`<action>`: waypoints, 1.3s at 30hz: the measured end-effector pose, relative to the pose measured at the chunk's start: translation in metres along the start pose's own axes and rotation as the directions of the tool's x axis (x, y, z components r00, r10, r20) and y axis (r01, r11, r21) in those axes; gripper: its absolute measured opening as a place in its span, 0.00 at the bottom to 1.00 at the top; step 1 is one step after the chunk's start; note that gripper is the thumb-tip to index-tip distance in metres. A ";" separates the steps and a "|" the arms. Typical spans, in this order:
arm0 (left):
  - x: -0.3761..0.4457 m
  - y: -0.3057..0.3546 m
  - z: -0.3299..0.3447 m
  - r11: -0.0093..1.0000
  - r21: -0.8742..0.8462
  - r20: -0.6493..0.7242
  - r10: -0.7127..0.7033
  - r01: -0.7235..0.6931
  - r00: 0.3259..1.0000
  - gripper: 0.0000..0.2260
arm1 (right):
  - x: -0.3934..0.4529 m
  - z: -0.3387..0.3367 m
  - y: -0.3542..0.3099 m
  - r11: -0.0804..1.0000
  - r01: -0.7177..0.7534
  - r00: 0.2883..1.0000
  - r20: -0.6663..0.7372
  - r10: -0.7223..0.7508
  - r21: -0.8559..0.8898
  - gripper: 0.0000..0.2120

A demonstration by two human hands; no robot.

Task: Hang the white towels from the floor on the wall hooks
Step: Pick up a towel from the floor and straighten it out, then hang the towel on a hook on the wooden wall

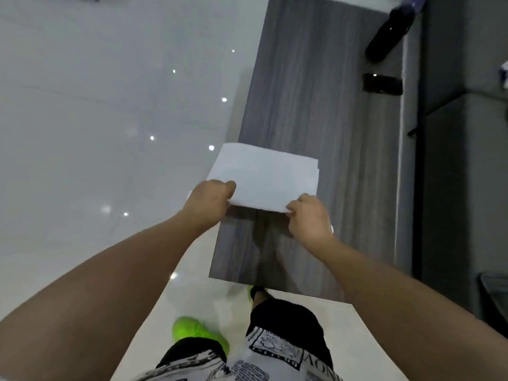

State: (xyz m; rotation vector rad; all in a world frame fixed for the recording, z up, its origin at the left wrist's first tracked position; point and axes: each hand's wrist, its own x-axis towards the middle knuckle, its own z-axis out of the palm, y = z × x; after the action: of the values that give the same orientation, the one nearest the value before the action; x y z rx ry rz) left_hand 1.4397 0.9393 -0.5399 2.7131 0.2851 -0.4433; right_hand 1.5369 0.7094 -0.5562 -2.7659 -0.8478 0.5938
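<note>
Step in hand looks like the carry — white towel (264,178) already off the floor, folded flat, near edge pinched by both hands above the grey wood-grain panel (316,105). Left hand (210,200) clamps the near-left corner, right hand (308,215) the near-right, fingers curled tight, towel stretching away beyond the knuckles. Next move likely needs a lift toward a wall hook — none in view

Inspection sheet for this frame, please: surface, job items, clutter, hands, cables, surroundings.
Surface: grey wood-grain table, beside glossy pale floor.
Job's things: folded white towel, near edge lifted above the table; no wall hooks in view.
Clutter: dark bottle and flat black object at the table's far right.
Hands: left hand and right hand each pinch the towel's near edge.
Cables: nothing seen.
Surroundings: grey upholstered furniture at right; green shoe below.
</note>
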 end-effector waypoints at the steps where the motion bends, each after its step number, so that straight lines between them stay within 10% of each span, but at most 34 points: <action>1: -0.012 -0.003 -0.022 1.000 0.005 -0.049 0.002 -0.002 0.999 0.05 | -0.005 -0.020 -0.017 1.000 0.022 0.999 -0.043 -0.022 -0.004 0.13; 8: -0.117 -0.059 -0.159 0.996 0.081 -0.390 0.010 0.024 0.921 0.07 | -0.041 -0.133 -0.169 0.987 0.155 0.953 -0.260 -0.158 -0.033 0.08; 20: -0.442 -0.226 -0.293 0.871 -0.105 -0.749 -0.386 0.480 0.538 0.10 | -0.107 -0.190 -0.517 0.725 0.672 0.656 -0.334 -0.677 -0.151 0.10; 39: -0.991 -0.367 -0.227 -0.016 -0.513 -0.535 -0.776 0.858 -0.334 0.04 | -0.381 0.022 -1.079 -0.151 0.984 -0.152 0.000 -0.988 0.097 0.12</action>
State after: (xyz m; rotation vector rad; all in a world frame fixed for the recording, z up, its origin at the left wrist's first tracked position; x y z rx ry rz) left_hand 0.4849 1.2274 -0.1230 1.8565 2.7126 0.5305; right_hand 0.7051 1.3770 -0.1414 -1.0431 -2.4458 0.2818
